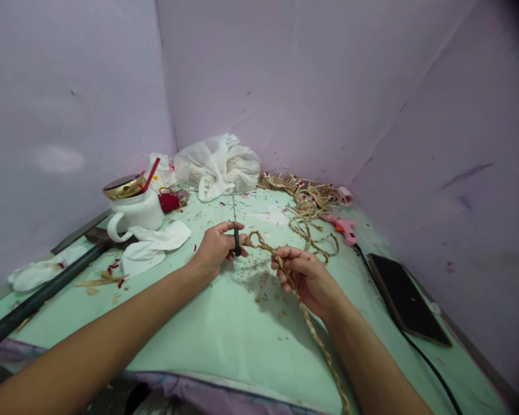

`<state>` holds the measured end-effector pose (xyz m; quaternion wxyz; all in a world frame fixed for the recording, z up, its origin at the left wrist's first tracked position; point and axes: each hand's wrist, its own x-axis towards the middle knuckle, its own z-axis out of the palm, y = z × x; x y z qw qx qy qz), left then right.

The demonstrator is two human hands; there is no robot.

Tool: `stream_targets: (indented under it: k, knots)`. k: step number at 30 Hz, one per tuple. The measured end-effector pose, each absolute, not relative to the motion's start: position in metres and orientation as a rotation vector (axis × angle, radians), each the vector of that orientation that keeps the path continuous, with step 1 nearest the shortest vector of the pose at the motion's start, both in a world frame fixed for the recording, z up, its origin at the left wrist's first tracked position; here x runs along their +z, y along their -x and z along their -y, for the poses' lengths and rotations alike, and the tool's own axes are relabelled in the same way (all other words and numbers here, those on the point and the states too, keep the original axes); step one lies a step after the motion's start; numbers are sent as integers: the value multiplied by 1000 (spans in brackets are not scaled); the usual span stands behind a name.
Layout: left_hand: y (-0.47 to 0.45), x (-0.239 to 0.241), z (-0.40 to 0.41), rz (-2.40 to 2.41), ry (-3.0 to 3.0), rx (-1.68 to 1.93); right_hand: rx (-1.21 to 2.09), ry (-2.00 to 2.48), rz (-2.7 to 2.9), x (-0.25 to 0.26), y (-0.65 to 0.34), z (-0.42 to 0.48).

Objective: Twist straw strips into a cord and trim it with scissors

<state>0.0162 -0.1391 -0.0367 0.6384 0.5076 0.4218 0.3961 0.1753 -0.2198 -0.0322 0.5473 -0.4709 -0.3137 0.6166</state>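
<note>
Black-handled scissors (237, 241) are in my left hand (213, 249), blades pointing away from me toward the back of the table. The same hand's fingers also meet one end of a braided straw rope (315, 334), which makes a small loop there. My right hand (310, 279) is closed round the rope a little to the right of that loop. From it the rope runs down over the table's front edge, past my right forearm. More loose straw rope (303, 227) lies in curls just beyond my right hand.
A white mug (138, 212) with a gold-lidded container (124, 187) and a hammer (47, 294) stand left. At the back are a white plastic bag (220, 164) and woven straw pieces (307, 199). A pink glue gun (346, 227), its cord, and a phone (409, 300) lie right.
</note>
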Motion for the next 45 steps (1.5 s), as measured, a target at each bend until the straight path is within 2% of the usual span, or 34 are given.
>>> stream_targets:
  k: [4,12,18,21,25,35,45]
  knots:
    - [-17,-38,139,-894,-1152,898,1538,1151,795,-35,-173,221]
    - [-16,-39,140,-986,-1317,916,1309,1185,815,-39,-172,220]
    - [-10,-44,152,-1037,-2207,989,1233,1126,625,-41,-177,215]
    - [-10,-46,158,-1042,-2656,820,1290,1086,625,-39,-178,216]
    - [-14,-46,160,-1158,-2912,598,1329,1062,630,-36,-179,217]
    - [-13,-47,156,-1217,-2898,371,1339,1060,638,-34,-178,218]
    - [-10,-42,154,-1147,-2845,383,1344,1048,643,-37,-180,218]
